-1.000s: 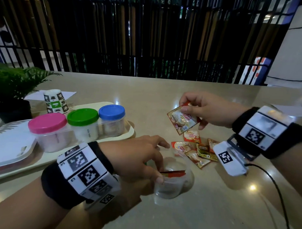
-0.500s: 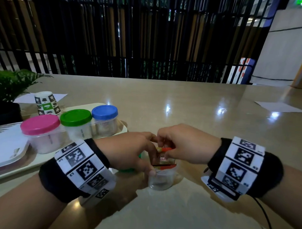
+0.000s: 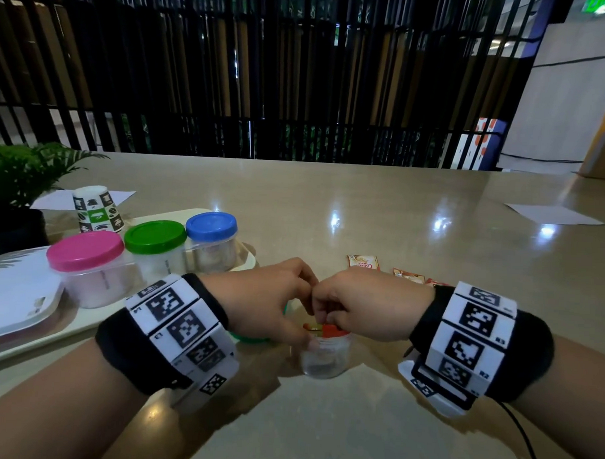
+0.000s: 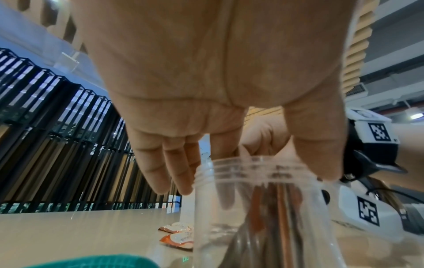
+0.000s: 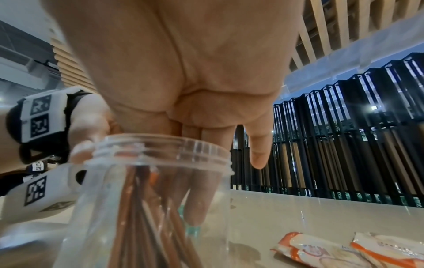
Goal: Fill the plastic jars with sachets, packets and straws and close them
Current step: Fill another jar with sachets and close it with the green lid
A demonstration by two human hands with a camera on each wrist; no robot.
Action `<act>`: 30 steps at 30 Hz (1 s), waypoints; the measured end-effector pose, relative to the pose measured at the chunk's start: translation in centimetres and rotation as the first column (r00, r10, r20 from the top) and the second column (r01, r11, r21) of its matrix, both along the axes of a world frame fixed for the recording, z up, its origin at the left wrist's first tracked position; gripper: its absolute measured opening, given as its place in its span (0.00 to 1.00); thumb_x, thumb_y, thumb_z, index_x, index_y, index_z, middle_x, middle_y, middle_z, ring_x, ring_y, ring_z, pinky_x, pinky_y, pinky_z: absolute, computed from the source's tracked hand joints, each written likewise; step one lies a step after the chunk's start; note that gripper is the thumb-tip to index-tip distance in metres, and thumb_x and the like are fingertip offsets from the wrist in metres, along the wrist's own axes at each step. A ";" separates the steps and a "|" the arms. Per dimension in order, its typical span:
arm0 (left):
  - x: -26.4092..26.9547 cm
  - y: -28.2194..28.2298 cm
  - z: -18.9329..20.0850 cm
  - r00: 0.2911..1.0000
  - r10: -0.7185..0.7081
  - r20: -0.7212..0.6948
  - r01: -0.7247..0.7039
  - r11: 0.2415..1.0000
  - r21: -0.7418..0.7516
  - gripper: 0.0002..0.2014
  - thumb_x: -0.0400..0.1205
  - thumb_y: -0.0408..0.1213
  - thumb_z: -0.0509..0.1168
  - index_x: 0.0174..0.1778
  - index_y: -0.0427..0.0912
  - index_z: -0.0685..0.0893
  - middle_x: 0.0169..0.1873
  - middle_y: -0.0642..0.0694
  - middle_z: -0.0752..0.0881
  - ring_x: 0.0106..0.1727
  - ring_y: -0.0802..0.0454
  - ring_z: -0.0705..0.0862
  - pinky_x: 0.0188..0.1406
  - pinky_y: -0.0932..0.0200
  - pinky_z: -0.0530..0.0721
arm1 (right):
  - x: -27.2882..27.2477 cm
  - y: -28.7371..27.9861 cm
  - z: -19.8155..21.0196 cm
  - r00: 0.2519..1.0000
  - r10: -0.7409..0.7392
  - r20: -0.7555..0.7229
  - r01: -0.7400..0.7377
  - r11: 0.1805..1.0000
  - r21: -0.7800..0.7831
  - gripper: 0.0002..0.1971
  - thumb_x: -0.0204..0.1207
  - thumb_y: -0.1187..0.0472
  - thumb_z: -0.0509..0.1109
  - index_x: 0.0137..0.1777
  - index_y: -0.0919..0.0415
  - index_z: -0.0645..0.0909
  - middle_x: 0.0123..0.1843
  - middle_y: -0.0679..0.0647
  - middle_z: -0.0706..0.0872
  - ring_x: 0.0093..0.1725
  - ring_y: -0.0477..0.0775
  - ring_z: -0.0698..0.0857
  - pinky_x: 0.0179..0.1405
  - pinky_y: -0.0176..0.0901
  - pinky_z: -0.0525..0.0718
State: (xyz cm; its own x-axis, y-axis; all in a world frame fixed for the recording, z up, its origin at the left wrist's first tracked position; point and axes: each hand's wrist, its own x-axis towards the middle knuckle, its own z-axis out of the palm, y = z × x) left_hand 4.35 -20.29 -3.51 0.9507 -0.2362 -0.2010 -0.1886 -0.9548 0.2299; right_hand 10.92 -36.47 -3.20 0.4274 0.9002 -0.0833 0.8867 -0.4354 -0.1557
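clear jar [image 3: 325, 359] held by both hands, sachets [image 3: 323, 329] apparently inside.

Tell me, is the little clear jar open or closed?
Open. The clear jar has no lid; its threaded rim is bare and sachets stick into its mouth.

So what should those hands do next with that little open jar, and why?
Probably the right hand should push its sachets fully down and let go. They stand upright in the clear jar, red tops still poking above the rim, while the left hand steadies it. More sachets wait on the table.
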 end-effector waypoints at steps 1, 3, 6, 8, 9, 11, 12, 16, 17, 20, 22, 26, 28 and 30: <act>0.1 -0.2 0.0 1.000 0.004 -0.017 -0.004 1.000 0.004 0.27 0.74 0.58 0.72 0.68 0.53 0.81 0.70 0.58 0.65 0.67 0.59 0.71 0.71 0.56 0.74 | 0.1 0.0 -0.2 1.000 -0.006 -0.002 0.006 1.000 -0.007 0.07 0.78 0.64 0.65 0.49 0.53 0.83 0.45 0.45 0.84 0.43 0.46 0.79 0.43 0.41 0.78; 0.4 -0.7 -0.2 0.998 0.006 -0.057 -0.004 1.000 0.030 0.30 0.72 0.63 0.71 0.69 0.56 0.80 0.69 0.55 0.65 0.67 0.56 0.70 0.72 0.54 0.74 | 0.2 0.1 -0.4 1.000 -0.022 -0.016 0.022 1.000 -0.017 0.07 0.79 0.62 0.64 0.50 0.52 0.83 0.48 0.46 0.84 0.45 0.48 0.81 0.46 0.44 0.80; 0.7 -1.3 -0.3 0.991 0.027 -0.129 -0.020 0.998 0.055 0.34 0.71 0.65 0.71 0.72 0.56 0.78 0.69 0.52 0.67 0.67 0.53 0.70 0.72 0.50 0.75 | 0.3 0.1 -0.4 0.999 -0.022 -0.050 0.020 0.999 -0.034 0.09 0.82 0.59 0.61 0.52 0.52 0.83 0.47 0.47 0.83 0.47 0.50 0.81 0.51 0.49 0.81; 0.8 -1.6 -0.2 0.988 0.031 -0.153 -0.021 0.998 0.067 0.32 0.72 0.64 0.71 0.71 0.55 0.79 0.68 0.49 0.69 0.66 0.52 0.72 0.71 0.51 0.76 | 0.2 0.0 -0.3 0.996 -0.021 -0.089 0.016 0.998 -0.055 0.12 0.84 0.55 0.58 0.55 0.55 0.83 0.49 0.50 0.84 0.48 0.52 0.81 0.52 0.52 0.81; 0.9 -1.7 -0.1 0.988 0.021 -0.153 -0.010 0.997 0.073 0.31 0.73 0.63 0.70 0.70 0.54 0.80 0.67 0.48 0.71 0.65 0.53 0.71 0.70 0.51 0.76 | 0.1 -0.1 -0.2 0.994 -0.023 -0.107 0.016 0.998 -0.066 0.13 0.84 0.53 0.58 0.55 0.56 0.83 0.49 0.51 0.84 0.48 0.52 0.81 0.52 0.52 0.80; 0.9 -1.8 0.0 0.989 0.002 -0.151 0.007 0.998 0.062 0.27 0.75 0.61 0.70 0.66 0.52 0.84 0.66 0.48 0.73 0.61 0.56 0.71 0.69 0.53 0.76 | -0.1 -0.3 0.1 0.988 -0.032 -0.154 0.018 0.996 -0.090 0.17 0.82 0.44 0.60 0.56 0.55 0.83 0.47 0.49 0.83 0.47 0.51 0.81 0.50 0.51 0.80; 0.9 -1.8 -0.1 0.988 0.003 -0.154 0.005 0.999 0.053 0.26 0.75 0.60 0.70 0.66 0.51 0.84 0.66 0.48 0.73 0.59 0.57 0.70 0.68 0.55 0.77 | -0.2 -0.4 0.3 0.984 -0.035 -0.173 0.015 0.994 -0.111 0.19 0.78 0.40 0.63 0.55 0.53 0.83 0.46 0.48 0.84 0.46 0.51 0.82 0.47 0.51 0.80; 0.9 -1.7 -0.2 0.990 0.012 -0.142 -0.005 0.999 0.052 0.25 0.77 0.55 0.70 0.67 0.47 0.83 0.66 0.50 0.72 0.56 0.61 0.68 0.65 0.60 0.77 | -0.4 -0.4 0.2 0.992 0.023 -0.127 -0.050 0.976 -0.212 0.21 0.72 0.41 0.71 0.59 0.53 0.79 0.48 0.49 0.83 0.45 0.51 0.82 0.42 0.46 0.81; 1.0 -1.7 -0.2 0.989 0.017 -0.144 -0.010 0.999 0.047 0.25 0.77 0.55 0.70 0.68 0.47 0.83 0.66 0.50 0.72 0.56 0.61 0.69 0.65 0.60 0.76 | -0.3 -0.3 0.0 0.994 0.040 -0.105 -0.062 0.974 -0.219 0.21 0.72 0.43 0.72 0.60 0.54 0.77 0.50 0.49 0.83 0.46 0.51 0.82 0.42 0.45 0.81; 0.9 -1.7 -0.1 0.989 0.026 -0.148 -0.022 0.999 0.023 0.26 0.76 0.55 0.71 0.69 0.49 0.82 0.65 0.51 0.72 0.57 0.60 0.71 0.66 0.60 0.77 | -0.2 -0.1 -0.3 0.995 0.046 -0.091 -0.065 0.976 -0.210 0.23 0.73 0.47 0.73 0.64 0.54 0.75 0.52 0.48 0.82 0.47 0.49 0.81 0.40 0.38 0.78; 0.9 -1.6 0.0 0.989 0.020 -0.149 -0.022 1.000 -0.009 0.26 0.76 0.55 0.72 0.69 0.50 0.82 0.64 0.52 0.73 0.55 0.61 0.71 0.63 0.63 0.77 | -0.1 -0.1 -0.5 0.992 0.040 -0.120 -0.062 0.980 -0.188 0.23 0.73 0.50 0.74 0.66 0.53 0.74 0.51 0.46 0.80 0.47 0.48 0.80 0.37 0.33 0.74; 0.8 -1.5 0.0 0.987 0.017 -0.157 -0.028 0.997 -0.066 0.25 0.74 0.55 0.74 0.66 0.52 0.84 0.60 0.54 0.75 0.56 0.59 0.75 0.64 0.62 0.78 | -0.1 -0.2 -0.4 0.989 0.029 -0.143 -0.050 0.988 -0.148 0.27 0.71 0.53 0.75 0.69 0.53 0.71 0.51 0.43 0.77 0.48 0.45 0.78 0.37 0.28 0.72; 0.8 -1.5 0.0 0.987 0.012 -0.159 -0.026 0.996 -0.087 0.24 0.74 0.54 0.75 0.64 0.50 0.85 0.59 0.53 0.78 0.53 0.61 0.77 0.59 0.66 0.79 | -0.2 -0.2 -0.4 0.990 0.025 -0.139 -0.047 0.987 -0.152 0.28 0.72 0.51 0.75 0.70 0.53 0.70 0.51 0.43 0.76 0.49 0.45 0.78 0.37 0.28 0.72; 0.8 -1.5 0.1 0.985 0.008 -0.171 -0.026 0.994 -0.104 0.22 0.74 0.53 0.74 0.63 0.49 0.85 0.56 0.54 0.80 0.48 0.65 0.78 0.52 0.73 0.76 | -0.4 -0.2 -0.4 0.991 0.032 -0.127 -0.053 0.986 -0.161 0.28 0.72 0.47 0.73 0.69 0.53 0.71 0.51 0.43 0.76 0.48 0.46 0.79 0.36 0.29 0.72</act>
